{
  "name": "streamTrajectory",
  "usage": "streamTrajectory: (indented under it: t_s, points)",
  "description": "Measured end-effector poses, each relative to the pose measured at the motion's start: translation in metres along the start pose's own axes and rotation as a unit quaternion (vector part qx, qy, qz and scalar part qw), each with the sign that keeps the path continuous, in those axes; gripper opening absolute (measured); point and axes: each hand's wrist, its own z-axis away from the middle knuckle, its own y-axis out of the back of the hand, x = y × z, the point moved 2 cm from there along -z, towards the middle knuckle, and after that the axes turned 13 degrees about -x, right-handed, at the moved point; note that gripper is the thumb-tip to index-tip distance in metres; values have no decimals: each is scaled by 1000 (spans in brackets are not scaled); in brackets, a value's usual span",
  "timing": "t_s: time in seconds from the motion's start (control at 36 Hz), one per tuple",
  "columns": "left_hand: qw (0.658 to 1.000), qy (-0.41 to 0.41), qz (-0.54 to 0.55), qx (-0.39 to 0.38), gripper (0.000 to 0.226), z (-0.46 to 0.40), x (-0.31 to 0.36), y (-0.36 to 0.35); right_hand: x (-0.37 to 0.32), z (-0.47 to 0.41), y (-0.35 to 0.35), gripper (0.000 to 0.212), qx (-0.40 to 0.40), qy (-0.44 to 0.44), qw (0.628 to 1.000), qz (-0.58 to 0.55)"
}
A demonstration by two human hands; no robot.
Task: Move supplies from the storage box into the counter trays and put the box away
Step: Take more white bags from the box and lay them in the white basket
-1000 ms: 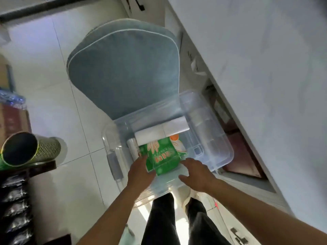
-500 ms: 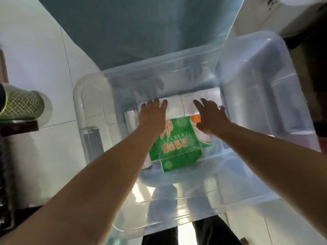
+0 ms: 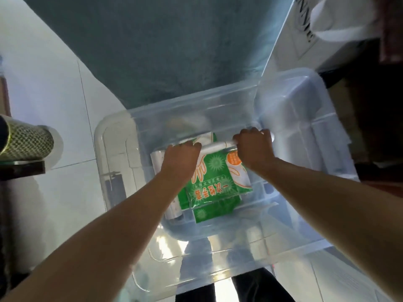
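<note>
A clear plastic storage box point(image 3: 113, 162) stands on the floor below me. Inside lie a green packet of disposable gloves point(image 3: 214, 184) and a clear roll point(image 3: 172, 203) along its left side. A white pack point(image 3: 214, 146) sits at the far end of the green packet. My left hand point(image 3: 181, 158) grips the white pack's left end with curled fingers. My right hand point(image 3: 253, 149) grips its right end the same way. Both arms reach down into the box.
A blue-grey chair cushion point(image 3: 163, 51) fills the space beyond the box. The box's clear lid point(image 3: 305, 118) lies at the right. A green-patterned cylinder point(image 3: 26, 142) juts in at the left. A white counter front point(image 3: 294, 49) and dark cabinet opening are at the right.
My head has dropped closer to the box. Both hands moved from the green packet's near edge to the white pack at its far end, and their fingers have curled round it.
</note>
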Motion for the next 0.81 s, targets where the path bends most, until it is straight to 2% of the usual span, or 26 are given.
streamTrajectory:
  t_s: [0.08,0.17,0.22,0.36,0.42,0.47,0.53,0.58,0.64,0.67,0.72,0.75,0.81]
  points:
    - [997,13,70,-40,43,44,5,19,-2,39,27,29,-9,11,1000,-14]
    - [989,25,125,-71,40,96,10,44,-8,87,59,36,-24,42,999,0]
    - [981,22,177,-73,40,132,17,62,-14,119,79,38,-38,79,996,12]
    - [959,-24,279,-46,46,198,36,111,-22,190,142,29,-56,161,985,38]
    - [944,-39,327,-22,44,217,40,129,-17,217,172,31,-22,153,985,70]
    - [915,-54,401,-12,41,227,43,146,-10,241,196,33,37,135,987,82]
    - [871,-60,487,-33,36,232,45,161,-3,268,215,37,120,123,984,48]
    - [809,-65,582,-54,31,238,56,182,15,305,234,46,227,93,968,-55]
    - [730,-72,678,-54,29,245,71,201,37,344,243,51,311,59,925,-212]
    - [688,-81,719,-51,30,249,80,211,49,363,242,50,334,36,890,-310]
    - [628,-117,767,-55,29,256,100,232,69,400,232,48,329,-34,792,-513]
    - [612,-140,776,-61,29,259,110,242,76,416,225,48,302,-59,735,-604]
    - [607,-191,767,-83,29,265,134,261,87,442,211,48,243,-54,629,-737]
